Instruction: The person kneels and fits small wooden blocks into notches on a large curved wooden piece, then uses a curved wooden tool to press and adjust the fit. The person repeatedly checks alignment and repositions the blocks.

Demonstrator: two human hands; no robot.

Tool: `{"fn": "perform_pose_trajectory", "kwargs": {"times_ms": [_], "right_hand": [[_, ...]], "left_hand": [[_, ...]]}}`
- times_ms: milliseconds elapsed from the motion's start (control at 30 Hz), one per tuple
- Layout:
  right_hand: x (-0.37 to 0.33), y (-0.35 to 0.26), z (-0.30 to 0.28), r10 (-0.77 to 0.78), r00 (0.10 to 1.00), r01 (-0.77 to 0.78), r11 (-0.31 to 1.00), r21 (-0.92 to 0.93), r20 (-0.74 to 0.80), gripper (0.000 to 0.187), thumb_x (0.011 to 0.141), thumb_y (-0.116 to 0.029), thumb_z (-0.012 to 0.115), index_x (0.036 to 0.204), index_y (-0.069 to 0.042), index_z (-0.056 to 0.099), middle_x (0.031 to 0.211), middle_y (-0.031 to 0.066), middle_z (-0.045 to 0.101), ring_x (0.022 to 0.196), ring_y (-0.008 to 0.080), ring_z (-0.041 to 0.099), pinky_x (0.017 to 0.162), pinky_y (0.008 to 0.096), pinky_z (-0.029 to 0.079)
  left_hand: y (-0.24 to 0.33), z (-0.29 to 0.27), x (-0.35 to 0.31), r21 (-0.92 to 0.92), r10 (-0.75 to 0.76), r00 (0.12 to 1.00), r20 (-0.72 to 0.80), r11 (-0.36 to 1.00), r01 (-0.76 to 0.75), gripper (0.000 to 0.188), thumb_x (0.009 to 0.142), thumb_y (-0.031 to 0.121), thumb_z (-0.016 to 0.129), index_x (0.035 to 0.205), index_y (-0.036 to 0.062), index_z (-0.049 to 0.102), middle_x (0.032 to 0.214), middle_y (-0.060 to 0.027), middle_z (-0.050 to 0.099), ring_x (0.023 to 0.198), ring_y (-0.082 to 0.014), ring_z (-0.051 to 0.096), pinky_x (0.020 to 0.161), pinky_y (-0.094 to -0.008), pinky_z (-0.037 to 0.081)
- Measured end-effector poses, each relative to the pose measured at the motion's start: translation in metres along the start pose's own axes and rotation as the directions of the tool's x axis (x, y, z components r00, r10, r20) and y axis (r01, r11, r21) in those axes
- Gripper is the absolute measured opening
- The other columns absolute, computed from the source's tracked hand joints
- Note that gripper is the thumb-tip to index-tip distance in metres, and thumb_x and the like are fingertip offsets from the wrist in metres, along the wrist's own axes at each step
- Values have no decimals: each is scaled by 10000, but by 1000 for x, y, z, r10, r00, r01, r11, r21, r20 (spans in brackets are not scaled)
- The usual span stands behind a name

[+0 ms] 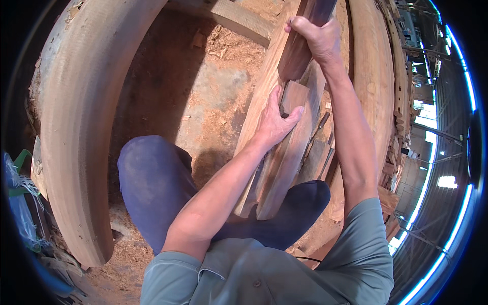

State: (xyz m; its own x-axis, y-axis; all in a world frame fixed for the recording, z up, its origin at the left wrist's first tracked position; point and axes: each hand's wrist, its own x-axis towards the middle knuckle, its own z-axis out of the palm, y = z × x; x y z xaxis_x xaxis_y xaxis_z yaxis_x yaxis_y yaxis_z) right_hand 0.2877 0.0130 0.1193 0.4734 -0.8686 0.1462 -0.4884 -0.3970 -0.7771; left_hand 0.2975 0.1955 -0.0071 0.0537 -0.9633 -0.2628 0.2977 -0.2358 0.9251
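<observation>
My right hand (320, 38) is wrapped round a thick, dark wooden block (296, 58) at the top, thumb across its upper side. The block's near end lies close to a squared reddish-brown wood piece (295, 96). My left hand (277, 122) grips that piece, thumb on one side and fingers on the other; part of the fingers is hidden. Beneath my hands a long, pale timber (259, 99) runs away from me. Grooved lengths of wood (278, 188) stretch back toward my lap.
Thin chisel-like tools (324, 120) lie right of the work beside a small wood block (314, 157). A big curved timber (81, 127) stands at left, another large beam (373, 76) at right. Wood shavings (226, 43) cover the floor, and a crossbeam (239, 20) spans the back.
</observation>
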Motion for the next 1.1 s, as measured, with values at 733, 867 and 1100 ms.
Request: {"fn": "perform_pose_trajectory", "kwargs": {"times_ms": [733, 867, 1100], "right_hand": [[-22, -67, 10, -204, 967, 210, 978, 21, -151, 419, 700, -221, 797, 1022, -47, 591, 866, -1, 607, 769, 109, 598, 686, 287, 498], [-30, -72, -3, -198, 956, 185, 980, -75, -217, 443, 719, -242, 791, 1062, -50, 587, 881, 12, 619, 788, 117, 607, 706, 294, 507], [-78, -116, -69, 30, 980, 130, 658, -742, 198, 777, 762, -288, 774, 1410, -6, 451, 1154, 220, 681, 1058, 309, 667, 935, 398, 500]], "left_hand": [[2, -3, -2, 70, -14, 998, 58, 998, 10, 1047, 844, 461, 736, 1530, -62, 143, 1540, -312, 304, 1443, -392, 322, 1189, -435, 272], [3, -8, 0, 64, 43, 991, 128, 997, -52, 1153, 775, 478, 804, 1535, -49, 115, 1530, -327, 304, 1438, -400, 325, 1194, -441, 266], [-14, -13, -23, 97, 48, 999, -2, 994, -48, 1144, 737, 477, 837, 1524, -49, 197, 1533, -307, 321, 1454, -385, 304, 1203, -438, 257]]}}
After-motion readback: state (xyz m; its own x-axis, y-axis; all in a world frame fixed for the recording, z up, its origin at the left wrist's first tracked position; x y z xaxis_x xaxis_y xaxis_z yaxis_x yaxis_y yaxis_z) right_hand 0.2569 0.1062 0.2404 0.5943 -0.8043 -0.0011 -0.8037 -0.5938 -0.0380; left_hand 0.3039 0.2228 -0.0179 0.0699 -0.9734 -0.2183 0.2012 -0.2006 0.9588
